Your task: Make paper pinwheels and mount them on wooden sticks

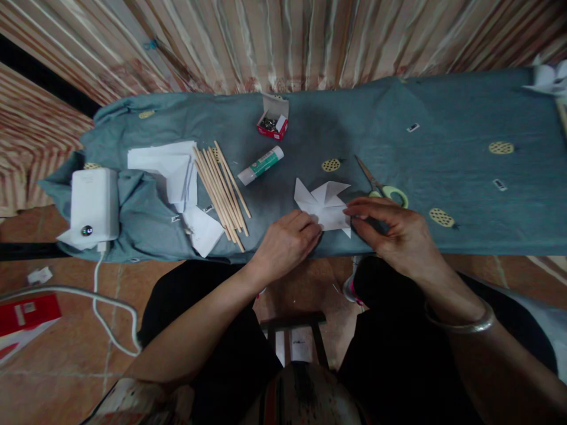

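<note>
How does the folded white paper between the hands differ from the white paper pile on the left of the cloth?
The folded paper has pointed flaps fanning outward; the paper pile is overlapping pieces with mostly straight edges.
The folded paper is held by the left hand and right hand; the paper pile lies untouched beside the wooden sticks.
Both are white.

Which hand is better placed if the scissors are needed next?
Probably the person's right hand: the scissors lie just beyond it, handle end nearest. The left hand is farther away, with the folded paper between it and the scissors.
</note>
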Demonstrator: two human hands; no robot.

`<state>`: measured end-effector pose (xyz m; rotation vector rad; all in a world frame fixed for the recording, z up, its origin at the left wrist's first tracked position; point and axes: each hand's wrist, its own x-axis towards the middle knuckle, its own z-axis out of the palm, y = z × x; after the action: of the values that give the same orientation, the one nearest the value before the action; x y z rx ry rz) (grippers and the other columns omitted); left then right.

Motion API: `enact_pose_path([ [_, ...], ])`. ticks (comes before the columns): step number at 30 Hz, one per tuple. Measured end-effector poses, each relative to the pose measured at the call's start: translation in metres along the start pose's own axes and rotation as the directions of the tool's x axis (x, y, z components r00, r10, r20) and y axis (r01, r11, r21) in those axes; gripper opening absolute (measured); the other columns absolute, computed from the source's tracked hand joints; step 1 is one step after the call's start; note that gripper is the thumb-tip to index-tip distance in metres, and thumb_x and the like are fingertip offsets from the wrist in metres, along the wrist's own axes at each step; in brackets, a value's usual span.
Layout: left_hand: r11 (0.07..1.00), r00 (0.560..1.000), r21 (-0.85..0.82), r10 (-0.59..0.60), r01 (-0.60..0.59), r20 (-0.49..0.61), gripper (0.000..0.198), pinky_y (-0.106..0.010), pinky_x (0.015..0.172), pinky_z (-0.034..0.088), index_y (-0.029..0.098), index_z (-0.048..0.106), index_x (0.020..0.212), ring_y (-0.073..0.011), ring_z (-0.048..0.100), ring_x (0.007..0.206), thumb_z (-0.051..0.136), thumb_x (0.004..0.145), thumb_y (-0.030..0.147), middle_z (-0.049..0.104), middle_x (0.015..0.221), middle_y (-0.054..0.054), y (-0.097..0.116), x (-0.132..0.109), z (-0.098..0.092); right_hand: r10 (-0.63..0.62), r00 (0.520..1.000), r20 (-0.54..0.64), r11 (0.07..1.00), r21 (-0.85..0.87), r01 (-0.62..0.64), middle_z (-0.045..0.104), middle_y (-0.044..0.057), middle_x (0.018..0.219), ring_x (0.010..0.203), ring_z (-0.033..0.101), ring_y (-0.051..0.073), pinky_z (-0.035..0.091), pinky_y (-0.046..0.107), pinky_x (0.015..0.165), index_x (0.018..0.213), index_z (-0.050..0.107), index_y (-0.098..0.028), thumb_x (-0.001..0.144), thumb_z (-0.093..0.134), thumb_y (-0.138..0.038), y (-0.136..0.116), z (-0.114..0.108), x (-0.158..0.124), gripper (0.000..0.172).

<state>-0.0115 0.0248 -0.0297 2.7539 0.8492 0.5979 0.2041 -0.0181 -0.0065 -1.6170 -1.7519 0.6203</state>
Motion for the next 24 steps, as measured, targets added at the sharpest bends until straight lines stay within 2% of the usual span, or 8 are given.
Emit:
enact_pose_path([
  [1, 1.0, 1.0, -0.009, -0.007, 0.007, 0.004, 0.024, -0.028, 0.073, 0.051, 0.013, 0.067, 0.096, -0.0164, 0.06, 0.085, 0.046, 0.1, 0.024, 0.067, 0.093, -0.007, 0.0, 0.0, 0.0, -0.035, 0.999, 0.011, 0.999, 0.015, 0.035, 0.072, 0.007, 0.115, 0.108, 0.067, 0.026, 0.051, 0.043, 0.094, 0.094, 0.075, -0.024, 0.084, 0.062, -0.023, 0.001, 0.002, 0.001, 0.017],
  [3, 1.0, 1.0, -0.023, -0.018, 0.018, 0.015, 0.024, -0.028, 0.074, 0.051, 0.013, 0.067, 0.096, -0.0166, 0.06, 0.085, 0.046, 0.1, 0.024, 0.067, 0.093, -0.007, 0.001, 0.0, -0.001, -0.075, 0.997, 0.032, 0.997, 0.022, 0.074, 0.068, 0.007, 0.124, 0.114, 0.064, 0.028, 0.049, 0.046, 0.1, 0.092, 0.076, -0.025, 0.083, 0.064, -0.024, 0.001, 0.006, 0.002, 0.014],
  [9, 0.999, 0.999, -0.036, -0.033, 0.035, 0.03, 0.023, -0.03, 0.074, 0.052, 0.013, 0.067, 0.095, -0.0181, 0.06, 0.086, 0.047, 0.099, 0.024, 0.067, 0.091, -0.007, 0.002, 0.0, -0.003, -0.095, 0.995, 0.011, 0.995, -0.007, 0.095, 0.062, 0.007, 0.132, 0.112, 0.063, 0.028, 0.05, 0.05, 0.098, 0.085, 0.075, -0.026, 0.086, 0.065, -0.026, 0.001, 0.02, 0.01, 0.01],
  [13, 0.995, 0.997, -0.063, -0.075, 0.077, 0.021, 0.024, -0.031, 0.074, 0.053, 0.01, 0.062, 0.111, -0.0187, 0.061, 0.085, 0.049, 0.099, 0.026, 0.068, 0.094, -0.008, 0.003, -0.002, -0.003, -0.125, 0.992, -0.025, 0.99, -0.07, 0.123, 0.061, 0.012, 0.132, 0.115, 0.061, 0.031, 0.05, 0.052, 0.097, 0.085, 0.073, -0.021, 0.087, 0.065, -0.031, 0.002, 0.026, 0.014, 0.013],
  [16, 0.995, 0.997, -0.068, -0.067, 0.069, 0.031, 0.026, -0.031, 0.075, 0.053, 0.012, 0.059, 0.12, -0.0178, 0.062, 0.086, 0.048, 0.099, 0.024, 0.068, 0.094, -0.007, 0.003, -0.002, -0.004, -0.124, 0.992, -0.023, 0.987, -0.102, 0.121, 0.062, 0.012, 0.132, 0.119, 0.059, 0.032, 0.049, 0.053, 0.098, 0.088, 0.072, -0.023, 0.087, 0.064, -0.033, 0.001, 0.027, 0.015, 0.013],
  [24, 0.998, 0.999, -0.06, -0.003, 0.006, 0.045, 0.021, -0.03, 0.079, 0.054, 0.012, 0.065, 0.11, -0.0176, 0.06, 0.09, 0.048, 0.098, 0.019, 0.068, 0.099, -0.007, 0.003, -0.003, -0.005, -0.102, 0.995, -0.015, 0.987, -0.126, 0.099, 0.061, 0.01, 0.132, 0.12, 0.059, 0.031, 0.049, 0.053, 0.1, 0.09, 0.07, -0.024, 0.086, 0.065, -0.027, -0.003, 0.026, 0.012, 0.007],
])
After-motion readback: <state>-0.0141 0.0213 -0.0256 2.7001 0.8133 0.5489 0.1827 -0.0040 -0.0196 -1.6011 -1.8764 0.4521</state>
